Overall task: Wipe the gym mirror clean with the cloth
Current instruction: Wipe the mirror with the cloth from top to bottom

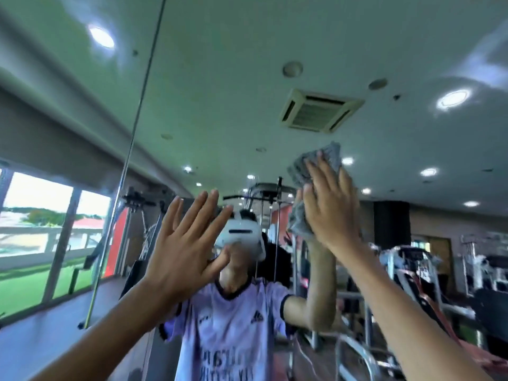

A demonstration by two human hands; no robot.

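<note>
The gym mirror (pixel 220 105) fills almost the whole view and reflects the ceiling, gym machines and a person in a lilac shirt with a white headset. My right hand (pixel 330 204) is raised, palm flat, pressing a crumpled grey cloth (pixel 310 163) against the glass at the upper right of centre. The cloth shows above and to the left of the fingers. My left hand (pixel 184 237) is held up at centre left with its fingers spread and nothing in it, close to or against the glass.
A vertical seam (pixel 137 127) between mirror panels runs down the left part of the view. Reflected in the glass are weight machines (pixel 275 215), a treadmill (pixel 412 265) on the right and windows (pixel 41 215) on the left.
</note>
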